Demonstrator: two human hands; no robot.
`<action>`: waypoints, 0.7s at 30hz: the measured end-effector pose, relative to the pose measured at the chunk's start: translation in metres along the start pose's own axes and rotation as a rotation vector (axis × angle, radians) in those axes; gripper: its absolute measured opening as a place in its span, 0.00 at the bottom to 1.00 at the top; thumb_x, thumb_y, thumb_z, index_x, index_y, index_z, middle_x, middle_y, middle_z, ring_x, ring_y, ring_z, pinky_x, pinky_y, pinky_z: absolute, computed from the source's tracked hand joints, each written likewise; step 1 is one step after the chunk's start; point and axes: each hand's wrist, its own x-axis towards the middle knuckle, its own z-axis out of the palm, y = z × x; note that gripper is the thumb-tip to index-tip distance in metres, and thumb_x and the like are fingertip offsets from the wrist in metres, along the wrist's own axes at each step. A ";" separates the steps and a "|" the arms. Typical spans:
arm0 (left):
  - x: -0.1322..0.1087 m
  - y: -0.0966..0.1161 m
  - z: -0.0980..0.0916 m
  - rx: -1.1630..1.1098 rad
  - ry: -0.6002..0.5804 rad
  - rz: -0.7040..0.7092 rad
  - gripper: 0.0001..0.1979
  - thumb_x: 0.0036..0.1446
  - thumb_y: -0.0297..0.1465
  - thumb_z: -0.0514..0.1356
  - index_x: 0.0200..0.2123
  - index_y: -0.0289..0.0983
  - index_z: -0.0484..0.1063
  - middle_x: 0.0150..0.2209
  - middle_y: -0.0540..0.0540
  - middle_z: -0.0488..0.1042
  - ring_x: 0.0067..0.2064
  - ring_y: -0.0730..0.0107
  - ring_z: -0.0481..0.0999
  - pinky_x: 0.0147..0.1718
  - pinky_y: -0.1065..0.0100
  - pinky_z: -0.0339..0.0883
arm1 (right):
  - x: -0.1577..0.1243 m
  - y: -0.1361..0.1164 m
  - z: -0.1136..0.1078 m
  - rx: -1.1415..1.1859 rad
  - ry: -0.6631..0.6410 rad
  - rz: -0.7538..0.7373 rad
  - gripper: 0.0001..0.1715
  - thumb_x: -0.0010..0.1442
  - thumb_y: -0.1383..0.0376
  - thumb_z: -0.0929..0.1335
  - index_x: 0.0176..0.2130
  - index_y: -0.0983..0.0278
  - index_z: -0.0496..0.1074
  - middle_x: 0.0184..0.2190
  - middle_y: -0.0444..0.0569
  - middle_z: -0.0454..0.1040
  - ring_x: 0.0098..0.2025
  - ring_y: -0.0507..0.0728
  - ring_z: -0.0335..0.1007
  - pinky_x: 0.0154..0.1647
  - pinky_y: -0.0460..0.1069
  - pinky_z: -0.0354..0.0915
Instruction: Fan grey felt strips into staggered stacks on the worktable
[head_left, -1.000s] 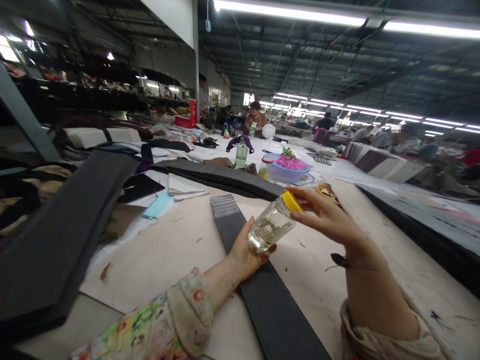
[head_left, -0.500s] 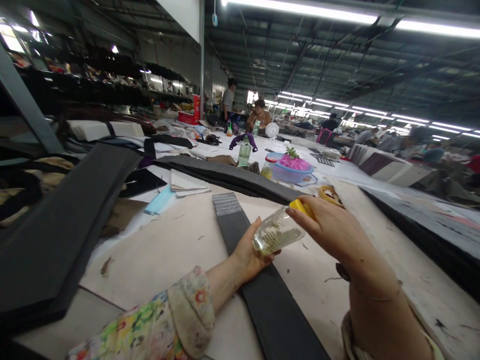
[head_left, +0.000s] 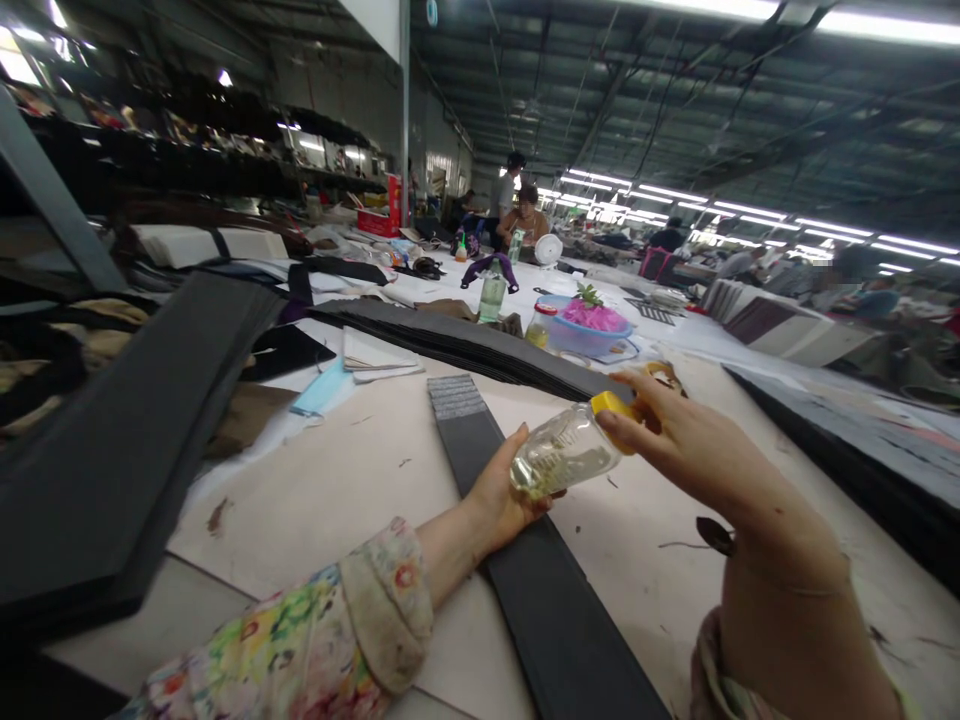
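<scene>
A clear bottle (head_left: 566, 452) with pale liquid and some sediment lies tilted between my hands, its yellow cap (head_left: 613, 420) toward the right. My left hand (head_left: 504, 500) is wrapped around the base end from below. The fingers and thumb of my right hand (head_left: 679, 435) grip the cap, which is on the bottle's mouth. Beneath the bottle, a long dark grey strip of material (head_left: 555, 610) with a lighter striped end lies across the pale board (head_left: 322, 500).
A stack of dark strips (head_left: 465, 345) lies beyond the bottle, another dark stack (head_left: 135, 440) at left. Further back are a blue basin (head_left: 581, 335) with a pink bag and plant, a red-lidded jar (head_left: 538, 328) and a green-tinted bottle (head_left: 492, 295). People work in the background.
The right hand's fingers have shifted and lifted around the yellow cap. The bottle is tilted slightly flatter, and the view has moved a little.
</scene>
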 end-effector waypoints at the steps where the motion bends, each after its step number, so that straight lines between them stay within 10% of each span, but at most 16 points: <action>1: 0.001 0.000 -0.001 -0.007 -0.007 0.002 0.22 0.56 0.46 0.50 0.40 0.33 0.69 0.25 0.45 0.73 0.20 0.70 0.71 0.10 0.78 0.54 | 0.000 0.001 0.001 0.007 0.004 -0.009 0.39 0.55 0.42 0.55 0.58 0.61 0.56 0.50 0.55 0.68 0.49 0.67 0.64 0.48 0.63 0.61; 5: 0.001 0.000 -0.002 -0.039 -0.025 -0.001 0.21 0.56 0.45 0.50 0.39 0.34 0.69 0.25 0.45 0.73 0.20 0.70 0.71 0.10 0.79 0.53 | -0.002 0.012 0.002 0.154 -0.061 -0.206 0.40 0.56 0.45 0.58 0.62 0.58 0.45 0.61 0.48 0.51 0.59 0.63 0.52 0.55 0.57 0.57; 14: 0.001 0.001 -0.003 -0.038 -0.028 -0.011 0.21 0.56 0.45 0.50 0.40 0.35 0.69 0.26 0.46 0.73 0.21 0.70 0.71 0.10 0.79 0.54 | 0.002 -0.004 0.006 -0.043 -0.031 -0.039 0.40 0.53 0.41 0.58 0.57 0.59 0.57 0.49 0.54 0.69 0.48 0.68 0.66 0.45 0.61 0.64; 21: -0.001 0.002 0.001 -0.044 -0.030 0.001 0.21 0.57 0.45 0.49 0.42 0.34 0.68 0.27 0.44 0.73 0.20 0.71 0.70 0.10 0.79 0.53 | -0.002 0.012 0.002 0.167 -0.074 -0.304 0.41 0.55 0.47 0.61 0.62 0.59 0.46 0.61 0.49 0.52 0.59 0.61 0.52 0.55 0.55 0.58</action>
